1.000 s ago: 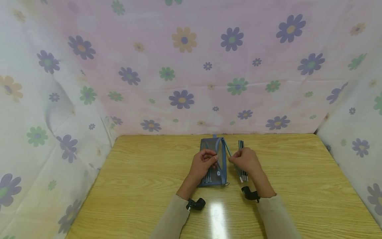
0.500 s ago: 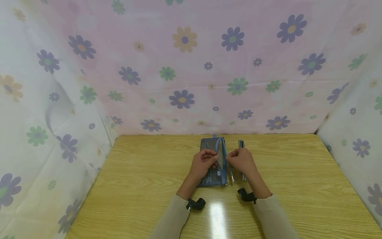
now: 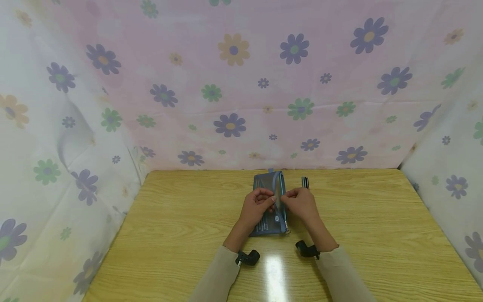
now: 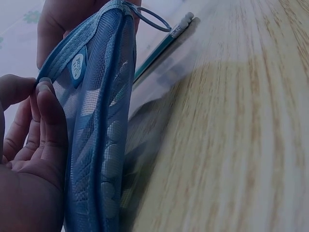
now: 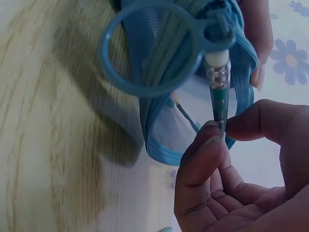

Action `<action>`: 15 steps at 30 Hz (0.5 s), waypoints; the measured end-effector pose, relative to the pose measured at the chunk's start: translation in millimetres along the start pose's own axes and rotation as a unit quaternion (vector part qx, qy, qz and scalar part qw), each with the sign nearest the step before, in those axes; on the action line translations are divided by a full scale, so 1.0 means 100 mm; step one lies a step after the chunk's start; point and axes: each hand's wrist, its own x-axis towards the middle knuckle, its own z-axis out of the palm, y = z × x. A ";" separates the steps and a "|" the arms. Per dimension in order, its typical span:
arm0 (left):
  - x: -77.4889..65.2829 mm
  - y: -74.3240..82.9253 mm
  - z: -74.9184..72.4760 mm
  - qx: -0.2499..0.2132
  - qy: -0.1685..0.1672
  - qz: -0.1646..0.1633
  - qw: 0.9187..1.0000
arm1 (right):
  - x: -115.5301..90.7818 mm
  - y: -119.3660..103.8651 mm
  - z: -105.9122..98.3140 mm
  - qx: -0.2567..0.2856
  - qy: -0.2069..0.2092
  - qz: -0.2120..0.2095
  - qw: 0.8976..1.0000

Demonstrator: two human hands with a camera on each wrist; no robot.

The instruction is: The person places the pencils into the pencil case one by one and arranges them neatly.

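Note:
My left hand (image 3: 256,207) pinches the zipped edge of a blue mesh pencil case (image 3: 264,184), holding its mouth apart. My right hand (image 3: 302,204) pinches a green pencil (image 5: 219,96) between thumb and fingers. That pencil has a silver ferrule and a white eraser, and it lies lengthwise along the case's opening. Several pencils show through the mesh on the case's left side. Through the mouth, in the right wrist view, a slim pointed thing (image 5: 186,115) appears inside. The zip's ring (image 5: 105,53) hangs at the near end of the case.
A small bunch of dark and green pencils (image 3: 305,183) lies just right of the case, mostly covered by my right hand. In the left wrist view, a green pencil (image 4: 161,50) shows beyond the case. Flowered cloth (image 3: 241,84) rises behind the wooden table (image 3: 181,218).
My right hand has moved left from above the bunch, bringing the green pencil from beside the case to its opening. My left hand keeps its grip in place.

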 end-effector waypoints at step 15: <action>0.00 -0.01 0.01 -0.003 -0.001 0.002 1.000 | -0.02 0.00 0.01 -0.005 0.005 -0.021 1.000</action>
